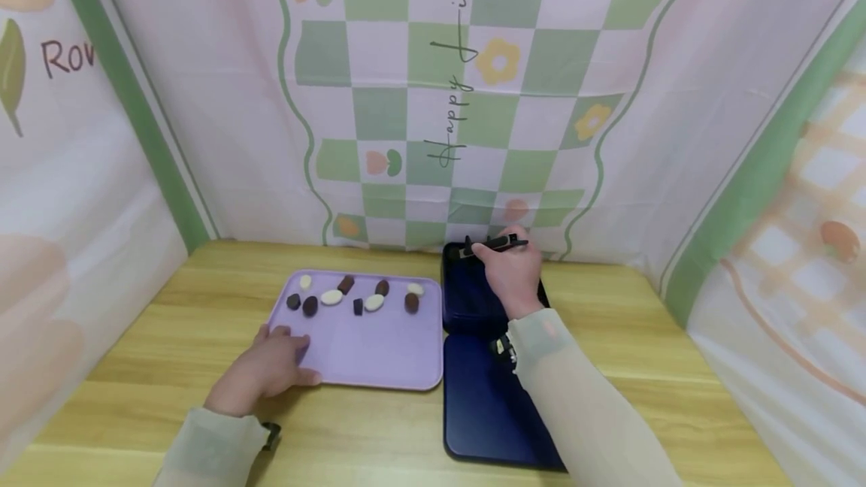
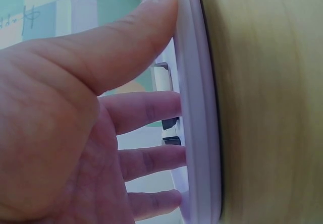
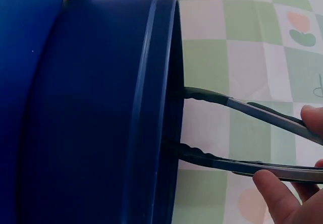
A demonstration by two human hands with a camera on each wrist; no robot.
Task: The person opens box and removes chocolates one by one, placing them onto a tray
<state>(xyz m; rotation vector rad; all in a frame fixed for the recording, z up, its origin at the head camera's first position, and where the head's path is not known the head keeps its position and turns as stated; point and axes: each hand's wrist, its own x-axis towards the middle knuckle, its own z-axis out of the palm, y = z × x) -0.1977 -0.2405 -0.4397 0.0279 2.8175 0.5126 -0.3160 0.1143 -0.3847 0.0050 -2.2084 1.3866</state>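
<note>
My right hand (image 1: 513,276) holds black-and-metal tongs (image 1: 501,243) over the open dark blue box (image 1: 467,322). In the right wrist view, the two arms of the tongs (image 3: 267,114) stand apart. Their tips dip behind the rim of the box and are hidden. My left hand (image 1: 271,363) rests at the front left corner of a lilac tray (image 1: 379,355); thumb and straight fingers touch it in the left wrist view. Along the tray's back half lie several small chocolate-like pieces: white ovals (image 1: 331,297), brown ovals (image 1: 412,303) and dark blocks (image 1: 358,307).
A dark blue lid (image 1: 480,419) lies flat in front of the box, partly under my right forearm. The wooden table (image 1: 365,434) ends at a patterned cloth (image 1: 379,115) behind the tray and box; cloth also hangs on both sides.
</note>
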